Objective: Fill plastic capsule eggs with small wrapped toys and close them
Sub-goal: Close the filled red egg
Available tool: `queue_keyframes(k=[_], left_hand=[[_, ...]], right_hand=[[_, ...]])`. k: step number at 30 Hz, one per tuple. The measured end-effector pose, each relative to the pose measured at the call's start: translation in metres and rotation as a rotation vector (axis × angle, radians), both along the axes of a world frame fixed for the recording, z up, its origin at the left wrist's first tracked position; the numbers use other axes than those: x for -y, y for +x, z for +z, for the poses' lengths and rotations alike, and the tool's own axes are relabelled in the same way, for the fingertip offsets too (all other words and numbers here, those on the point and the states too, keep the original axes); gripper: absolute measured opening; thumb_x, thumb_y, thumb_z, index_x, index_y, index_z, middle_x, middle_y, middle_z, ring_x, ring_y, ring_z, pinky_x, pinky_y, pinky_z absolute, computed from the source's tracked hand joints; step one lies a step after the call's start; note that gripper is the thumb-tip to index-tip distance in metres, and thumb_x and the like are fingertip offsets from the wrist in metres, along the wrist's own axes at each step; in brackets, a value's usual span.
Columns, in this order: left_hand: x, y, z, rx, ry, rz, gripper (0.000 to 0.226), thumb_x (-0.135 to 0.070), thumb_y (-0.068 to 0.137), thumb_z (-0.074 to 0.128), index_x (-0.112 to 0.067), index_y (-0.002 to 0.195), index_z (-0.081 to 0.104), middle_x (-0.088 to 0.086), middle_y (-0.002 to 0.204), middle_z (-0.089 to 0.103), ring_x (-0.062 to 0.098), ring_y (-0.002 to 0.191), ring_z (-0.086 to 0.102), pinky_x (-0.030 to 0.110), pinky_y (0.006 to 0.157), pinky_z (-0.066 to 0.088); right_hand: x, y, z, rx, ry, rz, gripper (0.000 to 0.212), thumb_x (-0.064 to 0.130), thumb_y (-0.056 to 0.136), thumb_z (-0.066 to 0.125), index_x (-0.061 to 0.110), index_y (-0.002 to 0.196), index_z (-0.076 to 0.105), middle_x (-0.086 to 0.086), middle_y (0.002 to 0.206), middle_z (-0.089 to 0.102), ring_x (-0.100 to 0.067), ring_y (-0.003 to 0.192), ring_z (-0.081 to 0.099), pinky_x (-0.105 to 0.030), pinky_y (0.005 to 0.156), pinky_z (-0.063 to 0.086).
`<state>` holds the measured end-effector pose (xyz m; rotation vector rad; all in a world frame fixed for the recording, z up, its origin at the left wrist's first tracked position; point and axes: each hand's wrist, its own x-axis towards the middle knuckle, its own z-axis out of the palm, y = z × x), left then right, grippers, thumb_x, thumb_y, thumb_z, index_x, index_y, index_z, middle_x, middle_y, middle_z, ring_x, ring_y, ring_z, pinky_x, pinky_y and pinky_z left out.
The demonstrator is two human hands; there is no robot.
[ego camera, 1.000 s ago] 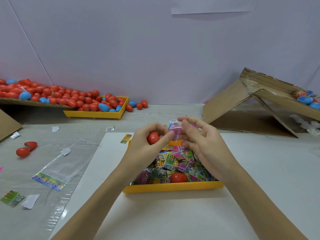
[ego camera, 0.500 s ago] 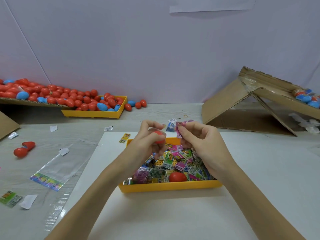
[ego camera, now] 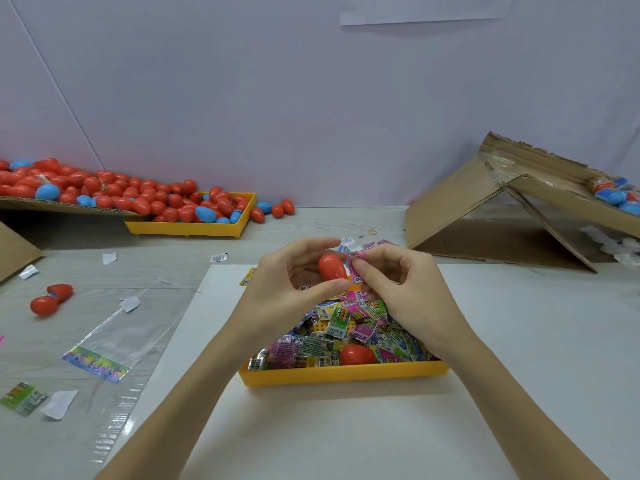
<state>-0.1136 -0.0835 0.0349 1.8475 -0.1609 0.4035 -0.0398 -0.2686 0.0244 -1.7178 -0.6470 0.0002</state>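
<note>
Head view: two bare forearms are seen reaching forward over a yellow tray [ego camera: 346,374] set near the front edge of the table [ego camera: 519,341].
Left hand [ego camera: 291,282]: its grip is clamped on a red capsule egg [ego camera: 331,266], held between thumb and curled fingers above the far end of the tray.
Right hand [ego camera: 398,282]: its grip is pinched on a small pink wrapped toy [ego camera: 356,266], held just beside the egg and touching its right side.
Tray contents: a heap of wrapped toys [ego camera: 346,327] in pink, green and silver is held, with another red egg [ego camera: 356,355] lying on top near the front wall.
Far left corner of the table: a second yellow tray [ego camera: 194,230] and a cardboard sheet [ego camera: 69,207] are loaded with many red and blue eggs [ego camera: 138,195].
Left edge: an opened red egg [ego camera: 50,297], a clear plastic bag [ego camera: 114,341] and paper scraps are scattered.
Far right corner: a folded cardboard ramp [ego camera: 485,202] is seen, with a few blue eggs [ego camera: 616,195] lying on it.
</note>
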Motion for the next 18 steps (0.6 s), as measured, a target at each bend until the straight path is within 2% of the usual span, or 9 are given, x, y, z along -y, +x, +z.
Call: queue_keyframes(k=[6, 13, 18], left_hand=[[0.0013, 0.0013, -0.0023, 0.007, -0.002, -0.039, 0.057, -0.023, 0.08, 0.082, -0.017, 0.134, 0.065, -0.005, 0.119, 0.075, 0.012, 0.108, 0.073, 0.024, 0.091, 0.058], [0.0004, 0.0037, -0.0054, 0.002, 0.003, -0.045, 0.046, -0.017, 0.084, 0.081, -0.019, 0.128, 0.069, -0.008, 0.115, 0.076, 0.01, 0.107, 0.073, 0.019, 0.09, 0.057], [0.002, 0.0044, -0.0057, -0.002, -0.009, -0.031, 0.045, -0.029, 0.079, 0.077, -0.023, 0.124, 0.07, -0.005, 0.111, 0.077, 0.008, 0.104, 0.074, 0.018, 0.088, 0.057]], right_hand=[[-0.0003, 0.0005, -0.0011, 0.024, -0.02, -0.017, 0.007, 0.022, 0.097, 0.071, 0.018, 0.095, 0.077, 0.004, 0.078, 0.074, -0.01, 0.068, 0.07, -0.018, 0.066, 0.057], [-0.0001, -0.0006, -0.0008, 0.033, -0.049, -0.011, 0.01, 0.026, 0.098, 0.07, 0.021, 0.098, 0.078, 0.004, 0.082, 0.075, -0.016, 0.076, 0.072, -0.027, 0.072, 0.061], [0.0011, -0.0003, 0.0017, 0.044, -0.064, -0.032, 0.014, 0.025, 0.101, 0.065, 0.022, 0.097, 0.078, 0.003, 0.079, 0.074, -0.016, 0.068, 0.07, -0.032, 0.071, 0.061]])
